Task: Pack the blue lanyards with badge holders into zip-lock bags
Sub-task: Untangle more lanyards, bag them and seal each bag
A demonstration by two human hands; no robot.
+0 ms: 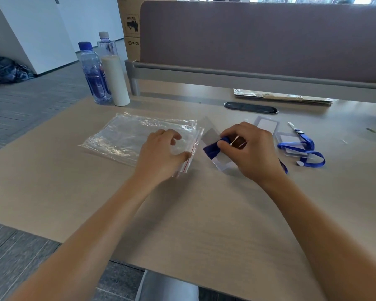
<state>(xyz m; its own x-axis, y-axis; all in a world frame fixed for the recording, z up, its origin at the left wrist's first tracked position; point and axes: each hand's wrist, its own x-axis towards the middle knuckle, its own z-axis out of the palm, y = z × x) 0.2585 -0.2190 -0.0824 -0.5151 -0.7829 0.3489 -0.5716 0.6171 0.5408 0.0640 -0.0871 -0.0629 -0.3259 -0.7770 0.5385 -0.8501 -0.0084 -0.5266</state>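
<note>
Clear zip-lock bags with red seal lines lie stacked on the desk, left of centre. My left hand rests on their open end, its thumb pinching the edge by the red strip. My right hand grips a bunched blue lanyard together with its clear badge holder, just right of the bag mouth. Another blue lanyard lies looped over a badge holder further right. A third badge holder with a white card sits behind my right hand.
Two water bottles and a white cylinder stand at the desk's back left. A flattened cardboard piece lies by the partition. A dark oval cable port sits behind the badge holders. The desk edge runs close to me.
</note>
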